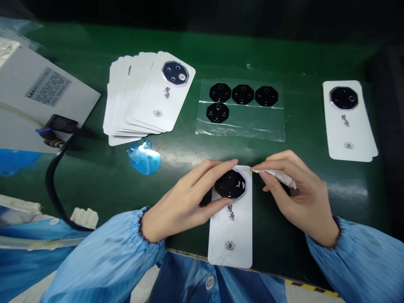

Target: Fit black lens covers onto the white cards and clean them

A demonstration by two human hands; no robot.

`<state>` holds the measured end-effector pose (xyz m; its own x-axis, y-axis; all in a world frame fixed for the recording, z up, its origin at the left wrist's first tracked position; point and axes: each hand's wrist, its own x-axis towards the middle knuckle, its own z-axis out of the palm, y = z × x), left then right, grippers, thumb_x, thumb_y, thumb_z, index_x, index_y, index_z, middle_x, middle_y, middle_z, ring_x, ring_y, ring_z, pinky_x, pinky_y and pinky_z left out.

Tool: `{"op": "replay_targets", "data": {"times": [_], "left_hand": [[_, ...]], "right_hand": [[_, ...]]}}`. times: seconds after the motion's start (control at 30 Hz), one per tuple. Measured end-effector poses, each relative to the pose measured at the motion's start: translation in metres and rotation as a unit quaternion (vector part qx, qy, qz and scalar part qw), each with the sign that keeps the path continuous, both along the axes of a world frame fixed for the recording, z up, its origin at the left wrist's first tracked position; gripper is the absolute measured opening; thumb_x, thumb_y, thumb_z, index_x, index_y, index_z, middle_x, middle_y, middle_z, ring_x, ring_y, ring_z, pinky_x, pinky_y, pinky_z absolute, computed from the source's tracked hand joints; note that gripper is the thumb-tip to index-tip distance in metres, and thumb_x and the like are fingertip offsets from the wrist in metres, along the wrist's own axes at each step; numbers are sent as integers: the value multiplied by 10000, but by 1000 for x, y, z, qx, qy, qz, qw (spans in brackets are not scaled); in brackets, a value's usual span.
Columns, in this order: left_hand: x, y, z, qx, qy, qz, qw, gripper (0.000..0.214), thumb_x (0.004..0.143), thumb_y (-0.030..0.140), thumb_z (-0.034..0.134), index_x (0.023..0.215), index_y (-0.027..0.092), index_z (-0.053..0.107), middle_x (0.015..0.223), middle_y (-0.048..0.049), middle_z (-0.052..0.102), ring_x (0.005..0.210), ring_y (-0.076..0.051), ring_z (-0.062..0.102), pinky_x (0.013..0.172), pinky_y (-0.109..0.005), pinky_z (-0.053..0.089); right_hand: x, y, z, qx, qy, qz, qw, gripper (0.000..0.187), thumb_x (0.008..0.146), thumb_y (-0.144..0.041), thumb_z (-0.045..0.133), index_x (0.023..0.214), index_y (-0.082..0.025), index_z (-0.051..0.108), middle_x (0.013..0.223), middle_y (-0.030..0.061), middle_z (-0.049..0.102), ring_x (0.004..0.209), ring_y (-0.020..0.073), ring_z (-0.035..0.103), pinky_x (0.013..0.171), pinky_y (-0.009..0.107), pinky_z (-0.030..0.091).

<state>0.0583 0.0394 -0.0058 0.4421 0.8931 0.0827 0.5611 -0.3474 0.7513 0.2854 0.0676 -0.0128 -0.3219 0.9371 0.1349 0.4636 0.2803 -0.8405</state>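
One white cover (232,235) pinched by left hand (186,198) fingers, right hand (296,198) fingers pinching one wipe (280,176), four black lenses (243,94) beyond

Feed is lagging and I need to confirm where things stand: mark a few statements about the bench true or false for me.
1. The clear sheet holds four black octagonal lenses. True.
2. The left hand rests on the fanned stack of white covers. False: it grips the near cover by its lens end; the fanned stack lies apart, farther back.
3. The right hand pinches a small white scrap at that cover's top corner. True.
4. The cover at the far right lacks a lens. False: a black octagon sits in its ring.
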Motion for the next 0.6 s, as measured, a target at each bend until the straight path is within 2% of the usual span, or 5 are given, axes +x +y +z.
{"op": "replay_targets", "data": {"times": [0.27,0.6], "left_hand": [[2,1,-6,12,17,-38,999,618,893,258,608,1435,166,327,1277,-79,522,1174,-152,494,1012,-260,411],[4,1,-6,7,22,-51,998,604,896,253,609,1426,155,337,1245,-64,527,1144,-139,477,978,-236,396]], "right_hand": [[0,-1,0,6,9,4,1000,140,895,-159,575,974,-221,673,947,30,577,796,161,598,682,321,534],[-1,0,0,12,8,11,1000,141,892,-145,573,978,-200,670,954,30,572,805,145,582,636,286,521]]}}
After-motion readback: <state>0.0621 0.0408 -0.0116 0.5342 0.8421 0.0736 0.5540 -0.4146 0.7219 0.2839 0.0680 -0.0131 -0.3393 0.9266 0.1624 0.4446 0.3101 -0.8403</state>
